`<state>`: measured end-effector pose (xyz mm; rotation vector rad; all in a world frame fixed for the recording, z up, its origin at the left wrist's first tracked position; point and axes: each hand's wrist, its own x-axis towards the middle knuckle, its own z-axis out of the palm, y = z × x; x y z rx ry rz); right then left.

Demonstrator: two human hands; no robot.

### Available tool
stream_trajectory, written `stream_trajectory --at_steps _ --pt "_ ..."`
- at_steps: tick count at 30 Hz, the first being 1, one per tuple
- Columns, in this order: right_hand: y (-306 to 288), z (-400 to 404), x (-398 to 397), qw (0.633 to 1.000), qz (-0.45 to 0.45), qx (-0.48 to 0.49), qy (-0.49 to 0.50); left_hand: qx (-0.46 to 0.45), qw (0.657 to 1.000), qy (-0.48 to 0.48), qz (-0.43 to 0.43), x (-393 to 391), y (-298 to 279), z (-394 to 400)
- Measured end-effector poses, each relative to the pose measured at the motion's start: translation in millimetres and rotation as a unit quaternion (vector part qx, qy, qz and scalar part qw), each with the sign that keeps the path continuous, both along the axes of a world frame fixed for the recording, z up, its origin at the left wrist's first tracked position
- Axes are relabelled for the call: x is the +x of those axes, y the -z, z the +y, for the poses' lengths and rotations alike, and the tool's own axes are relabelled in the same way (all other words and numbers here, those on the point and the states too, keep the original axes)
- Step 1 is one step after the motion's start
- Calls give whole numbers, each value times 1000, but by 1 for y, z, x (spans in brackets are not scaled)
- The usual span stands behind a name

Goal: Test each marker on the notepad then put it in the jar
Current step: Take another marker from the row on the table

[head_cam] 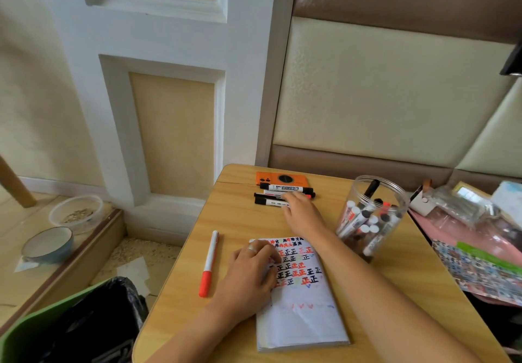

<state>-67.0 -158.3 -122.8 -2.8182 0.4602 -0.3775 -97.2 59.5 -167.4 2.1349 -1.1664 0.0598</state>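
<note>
A red-capped marker (209,264) is lying alone on the surface (395,292), while the left hand (248,275) is pressing the notepad (302,314) flat, holding nothing. The right hand (302,213) is reaching onto roughly 4 untested markers (282,193), grasp unclear, so many markers are already sitting in the jar (370,218) and few are remaining.

A notepad (299,306) lies at the near middle of a small table (240,221), the person's left hand (248,275) resting on its left edge and a capped pen (209,264) lying just left of that. Behind it, at the table's far edge, the right hand (302,213) reaches onto a cluster of markers (282,193) lying before a flat device (279,178). To the right stands a jar (370,216) holding more markers, with bags (466,221) beyond the table's right edge and a bin (93,320) and bowls (56,235) on the floor to the left.
</note>
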Motion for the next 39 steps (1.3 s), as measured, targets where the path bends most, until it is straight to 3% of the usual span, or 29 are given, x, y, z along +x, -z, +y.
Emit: stream_trajectory --at_steps 10,14,18,21,25,30,35,39 --pt "1 6 -18 996 -29 -78 -30 12 999 -11 -31 -5 -2 0" --pt "-15 24 -60 996 -43 -47 -64 -33 999 -22 -38 -8 0 -1" --pt "-27 39 -108 995 16 0 -103 -58 998 -38 -4 -5 4 1" --pt "-22 44 -131 991 21 1 -132 -40 998 -27 -48 -10 -2 0" --pt "-2 45 -145 989 -20 -35 -144 0 994 22 -103 -13 -7 0" --pt "7 52 -151 978 -84 -110 -154 -23 994 50 -99 -14 -8 -1" --pt "6 63 -155 981 -87 -85 -153 -23 994 63 -88 -13 -9 0" --pt "5 63 -156 975 -110 -129 -142 -21 993 74 -93 -12 -8 1"
